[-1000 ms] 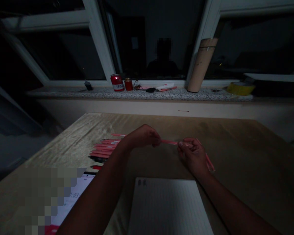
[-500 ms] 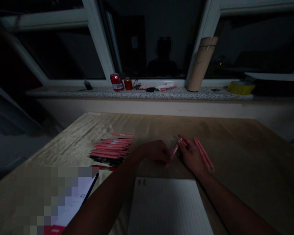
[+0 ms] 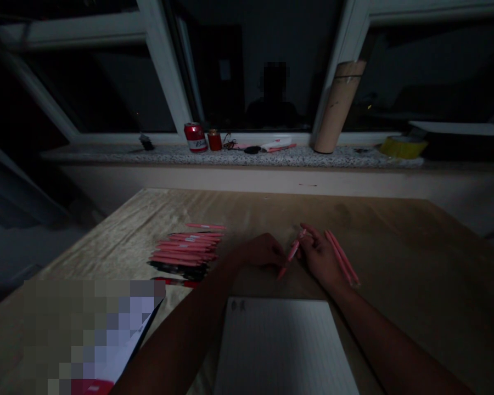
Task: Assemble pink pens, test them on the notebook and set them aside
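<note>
OK, R hand [image 3: 319, 253] pinches pen [image 3: 293, 253] at end farthest from pad [image 3: 283, 348]; L hand [image 3: 265, 252] curled alongside, can't tell hold. Keep pinch light, steady.

Left of the notebook [image 3: 286, 348], my left forearm [image 3: 185, 323] is bare, broad low down and tapering forward; right of it, my right forearm [image 3: 391, 334] is bare too, likewise tapered. Beyond the notebook, my left hand [image 3: 267, 252] is bare, rounded at the back, and so is my right hand [image 3: 318, 252], slim-fingered; dimness hides my nails.
</note>
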Action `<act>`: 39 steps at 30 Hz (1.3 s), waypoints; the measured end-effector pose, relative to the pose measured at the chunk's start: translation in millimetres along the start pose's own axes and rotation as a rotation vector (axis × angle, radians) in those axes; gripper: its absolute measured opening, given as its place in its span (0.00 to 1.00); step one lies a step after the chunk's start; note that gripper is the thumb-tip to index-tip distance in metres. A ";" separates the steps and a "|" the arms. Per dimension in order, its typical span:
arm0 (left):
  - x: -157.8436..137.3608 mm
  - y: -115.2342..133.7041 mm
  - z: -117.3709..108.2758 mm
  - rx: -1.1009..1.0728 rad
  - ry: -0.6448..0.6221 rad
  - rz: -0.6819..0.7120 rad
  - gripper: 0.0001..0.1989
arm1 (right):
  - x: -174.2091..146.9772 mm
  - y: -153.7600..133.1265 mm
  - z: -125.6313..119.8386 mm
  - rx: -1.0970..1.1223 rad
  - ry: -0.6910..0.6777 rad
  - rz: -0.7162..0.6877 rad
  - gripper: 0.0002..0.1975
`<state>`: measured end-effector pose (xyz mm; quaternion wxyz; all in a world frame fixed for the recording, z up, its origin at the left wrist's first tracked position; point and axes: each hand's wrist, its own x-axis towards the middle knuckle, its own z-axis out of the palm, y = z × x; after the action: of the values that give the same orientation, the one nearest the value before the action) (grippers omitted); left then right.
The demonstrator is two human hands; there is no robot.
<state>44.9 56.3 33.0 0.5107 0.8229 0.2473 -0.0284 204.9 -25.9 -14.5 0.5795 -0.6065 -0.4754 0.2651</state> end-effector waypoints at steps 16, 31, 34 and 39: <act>-1.0 2.5 0.2 0.015 0.022 -0.020 0.17 | -2.2 -5.2 -0.7 0.054 -0.004 0.039 0.24; 1.1 -5.1 1.4 0.003 0.007 0.001 0.18 | -1.4 -4.8 -2.0 0.011 -0.013 0.034 0.21; 2.5 -8.0 2.0 -0.003 0.005 0.012 0.18 | -0.7 -1.7 -2.3 0.015 0.003 0.049 0.21; 4.4 -12.8 2.0 -0.026 0.020 0.032 0.20 | -4.1 -10.0 -3.5 0.084 -0.050 0.089 0.21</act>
<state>43.5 60.9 20.1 0.5192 0.8204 0.2392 -0.0089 203.6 -32.3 -5.2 0.5799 -0.5954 -0.4508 0.3256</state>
